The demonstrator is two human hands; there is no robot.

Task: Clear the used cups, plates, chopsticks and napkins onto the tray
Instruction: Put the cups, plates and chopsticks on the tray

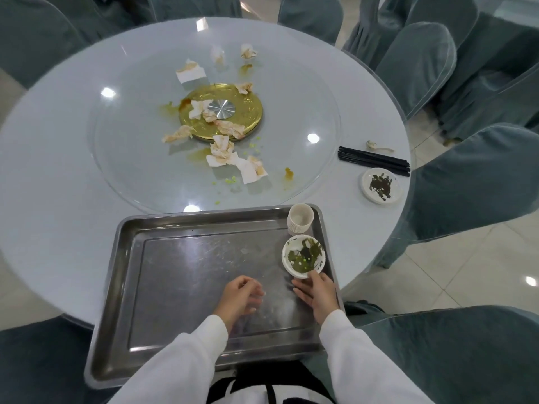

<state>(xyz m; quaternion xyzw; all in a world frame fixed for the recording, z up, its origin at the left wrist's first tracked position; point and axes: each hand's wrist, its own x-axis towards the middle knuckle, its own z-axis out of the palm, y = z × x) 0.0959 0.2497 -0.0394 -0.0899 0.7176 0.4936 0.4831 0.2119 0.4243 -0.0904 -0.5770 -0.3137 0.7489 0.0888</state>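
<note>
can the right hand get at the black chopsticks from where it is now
Probably yes: the right hand rests by the bowl on the tray, and bare tabletop lies between it and the black chopsticks.

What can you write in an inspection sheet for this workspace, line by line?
Surface: round white table with glass turntable, stained with sauce.
Job's things: steel tray holds stacked cups and a dirty bowl; dirty plate, black chopsticks and crumpled napkins not yet on the tray.
Clutter: food scraps on the glass.
Grippers: right hand touches the bowl; left hand loosely curled, holding nothing.
Cables: nothing seen.
Surroundings: covered chairs, tiled floor.
</note>
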